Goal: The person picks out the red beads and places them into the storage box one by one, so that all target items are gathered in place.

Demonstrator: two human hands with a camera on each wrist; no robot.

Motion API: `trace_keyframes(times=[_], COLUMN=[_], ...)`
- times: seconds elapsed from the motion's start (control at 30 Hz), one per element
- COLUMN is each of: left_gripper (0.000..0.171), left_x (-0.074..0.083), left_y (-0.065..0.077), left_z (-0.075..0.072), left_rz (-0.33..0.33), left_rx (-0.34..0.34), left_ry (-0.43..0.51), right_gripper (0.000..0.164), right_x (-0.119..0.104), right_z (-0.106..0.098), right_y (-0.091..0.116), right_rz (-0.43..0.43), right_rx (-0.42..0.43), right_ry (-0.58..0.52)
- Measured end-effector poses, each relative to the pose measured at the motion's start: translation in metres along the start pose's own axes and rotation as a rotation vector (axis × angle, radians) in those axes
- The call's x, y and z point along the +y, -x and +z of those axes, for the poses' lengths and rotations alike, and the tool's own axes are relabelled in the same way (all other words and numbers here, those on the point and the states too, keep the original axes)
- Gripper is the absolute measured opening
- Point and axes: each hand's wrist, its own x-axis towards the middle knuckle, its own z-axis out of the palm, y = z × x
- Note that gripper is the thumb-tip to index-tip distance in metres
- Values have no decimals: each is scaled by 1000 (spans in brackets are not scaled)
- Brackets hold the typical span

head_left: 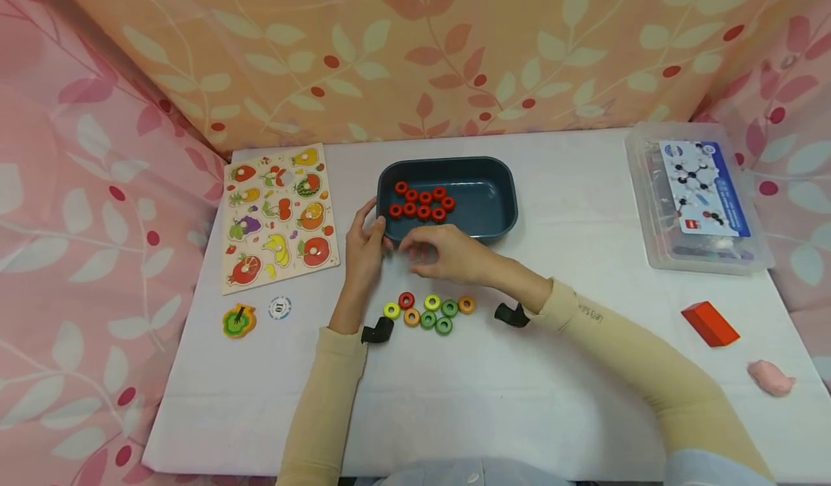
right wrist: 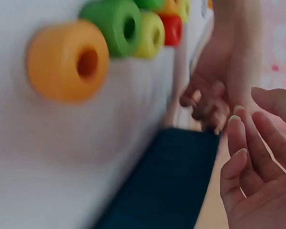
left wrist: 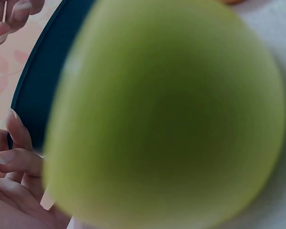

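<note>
A dark blue rectangular container stands at the middle of the table, with several red ring-shaped beads in its left part. My left hand grips its front left corner, thumb and a finger at the rim. In front of the container, my right hand hovers with loosely curved fingers; the right wrist view shows nothing held in the fingers. Nearer to me lie several loose beads: green, yellow, orange and one red. A yellow-green bead blurs across the left wrist view.
A fruit puzzle board lies at left. In front of it are a tree-shaped piece and a round chip. At right are a clear plastic case, a red block and a pink pig figure.
</note>
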Motion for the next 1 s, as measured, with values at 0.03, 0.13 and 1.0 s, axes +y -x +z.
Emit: trace_keyframes(times=[0.03,0.13,1.0], left_gripper=[44,46,44], left_x=[3,19,1], left_y=[0,6,-1], left_z=[0,-1,1], left_rz=[-11,-42,-49], left_rx=[-3,-13,16], left_ry=[1,-8,-22], right_gripper=[28,28,25], right_x=[-1,1,14], right_z=[4,16,37], right_y=[0,1,3], right_rz=[8,44,97], right_rx=[-31,-115,-250], right_ry=[0,-4,20])
